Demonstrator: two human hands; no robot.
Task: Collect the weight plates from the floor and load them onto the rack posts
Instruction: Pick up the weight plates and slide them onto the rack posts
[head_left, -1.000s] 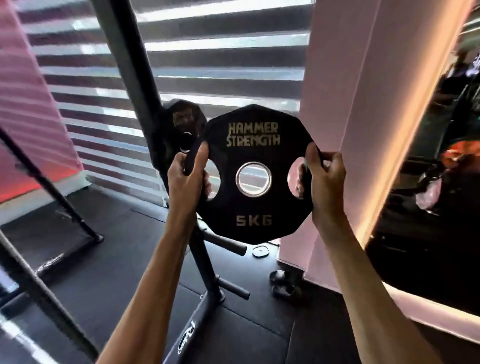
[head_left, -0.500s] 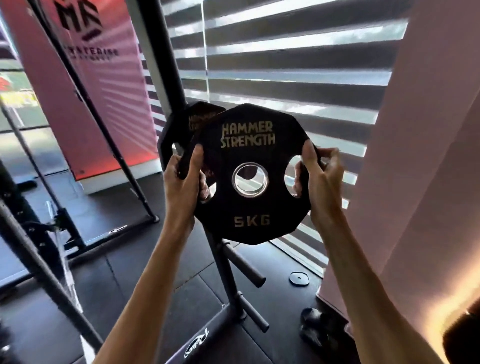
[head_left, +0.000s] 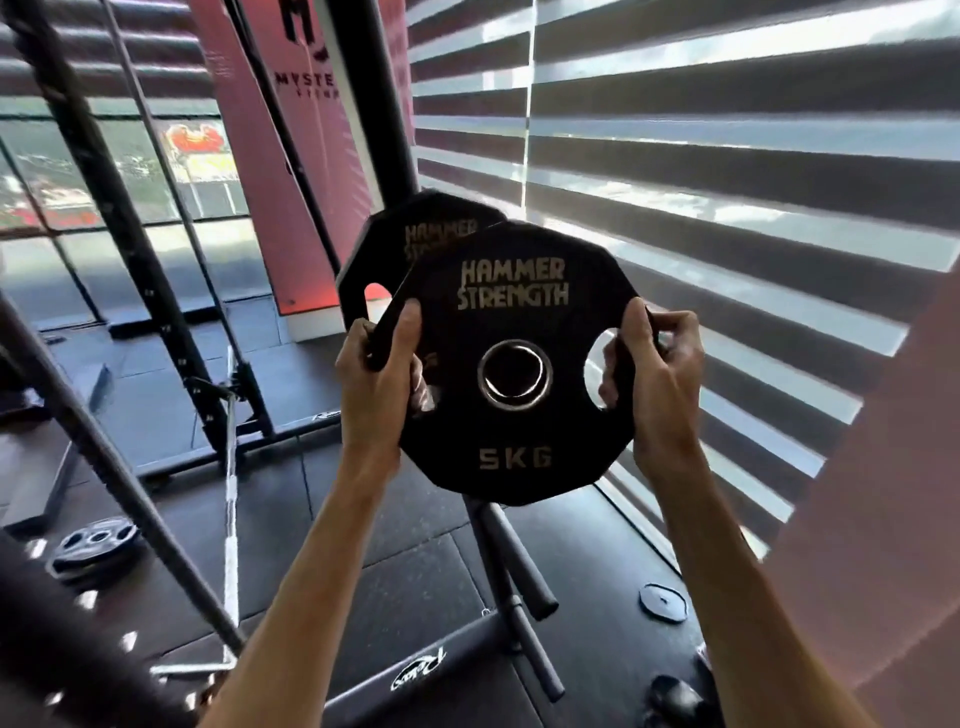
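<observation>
Centre frame, nearest: left hand (head_left: 376, 384) and right hand (head_left: 660, 395) grip a black many-sided rubber weight plate (head_left: 519, 431), lettered HAMMER STRENGTH and 5KG, held upright off the floor. Each hand is curled round an opposite edge, thumb on the face, fingers through the side cut-outs. Directly behind, overlapped up and to the left, a second matching black plate (head_left: 415, 234) sits against the black rack upright (head_left: 374, 104). Below, bare black rack pegs (head_left: 519, 561) project. On the dark floor: a grey plate (head_left: 93, 545) lower left, a small flat disc (head_left: 662, 603) lower right. Striped window blinds (head_left: 727, 156) fill the upper right.
</observation>
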